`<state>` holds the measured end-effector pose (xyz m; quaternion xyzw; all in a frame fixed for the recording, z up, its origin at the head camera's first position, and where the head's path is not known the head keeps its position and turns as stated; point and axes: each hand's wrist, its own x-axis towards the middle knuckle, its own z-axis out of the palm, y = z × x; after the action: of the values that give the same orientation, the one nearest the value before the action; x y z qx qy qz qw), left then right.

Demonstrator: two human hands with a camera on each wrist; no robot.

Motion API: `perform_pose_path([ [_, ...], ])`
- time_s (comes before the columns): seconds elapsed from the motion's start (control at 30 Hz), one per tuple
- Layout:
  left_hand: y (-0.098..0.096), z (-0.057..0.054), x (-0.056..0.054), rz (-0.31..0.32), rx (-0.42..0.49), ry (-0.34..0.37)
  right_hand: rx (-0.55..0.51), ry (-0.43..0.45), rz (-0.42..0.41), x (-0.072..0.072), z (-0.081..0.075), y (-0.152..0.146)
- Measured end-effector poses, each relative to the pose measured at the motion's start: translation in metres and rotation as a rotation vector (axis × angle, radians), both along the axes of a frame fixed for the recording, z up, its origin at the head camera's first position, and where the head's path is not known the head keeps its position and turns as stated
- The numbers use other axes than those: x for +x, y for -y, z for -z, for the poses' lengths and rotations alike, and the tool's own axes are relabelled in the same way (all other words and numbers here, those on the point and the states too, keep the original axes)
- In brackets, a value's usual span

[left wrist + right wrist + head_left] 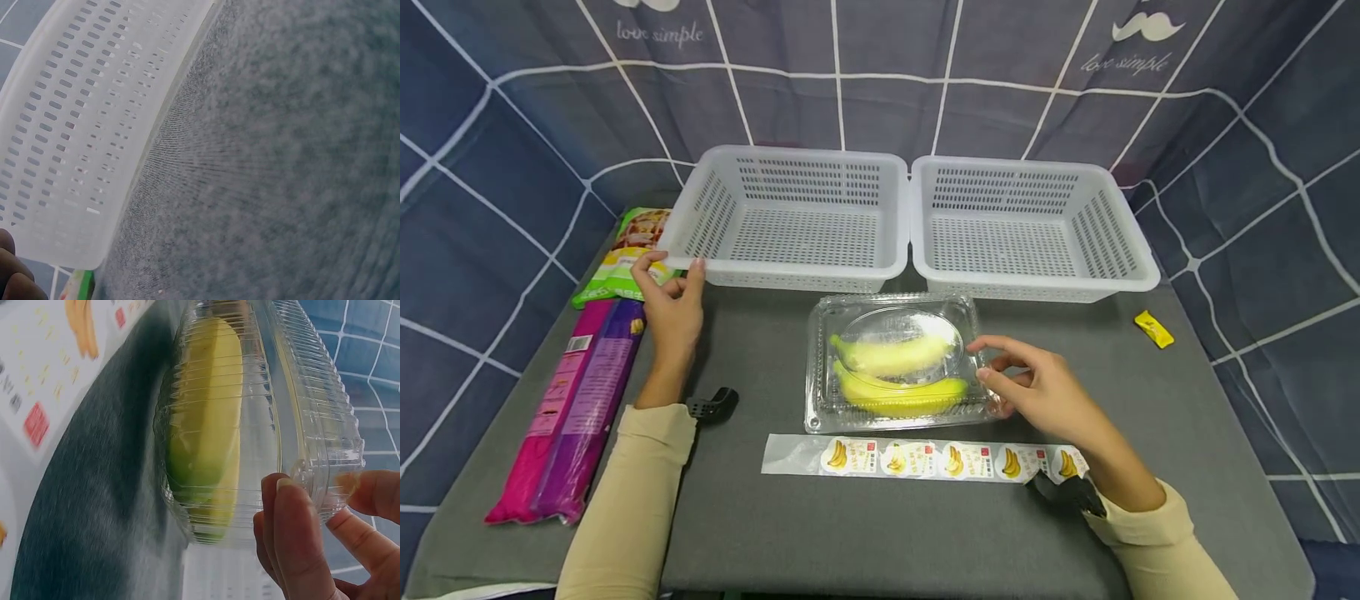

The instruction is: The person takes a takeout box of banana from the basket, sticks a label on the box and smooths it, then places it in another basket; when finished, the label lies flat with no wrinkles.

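Note:
A clear plastic clamshell box (820,400) with two bananas (902,396) inside lies on the grey table, its lid over them. My right hand (1037,387) is at the box's right edge; in the right wrist view its thumb and fingers (300,531) pinch the box's rim from both sides. At the near left corner of the left white basket (805,275), my left hand (673,312) holds the rim between thumb and index finger. Only a few left fingertips (15,275) show in the left wrist view, beside the basket's corner.
A second white basket (1037,287) stands right of the first. A strip of banana stickers (917,458) lies in front of the box. Left are a green snack bag (625,258) and a long pink and purple packet (576,408). A small yellow sachet (1153,329) lies right.

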<state>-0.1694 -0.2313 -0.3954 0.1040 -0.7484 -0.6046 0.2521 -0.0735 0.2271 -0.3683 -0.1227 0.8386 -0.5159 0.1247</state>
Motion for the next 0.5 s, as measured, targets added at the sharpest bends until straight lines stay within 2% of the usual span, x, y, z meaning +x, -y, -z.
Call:
perform_pose_path([
  [0.17,0.001,0.000,0.000,0.018,0.021,-0.028,-0.013,-0.009,0.013,-0.004,0.005,-0.008],
  [0.5,0.001,0.003,-0.002,0.010,0.014,-0.025,-0.035,-0.050,0.066,-0.014,0.019,-0.016],
])
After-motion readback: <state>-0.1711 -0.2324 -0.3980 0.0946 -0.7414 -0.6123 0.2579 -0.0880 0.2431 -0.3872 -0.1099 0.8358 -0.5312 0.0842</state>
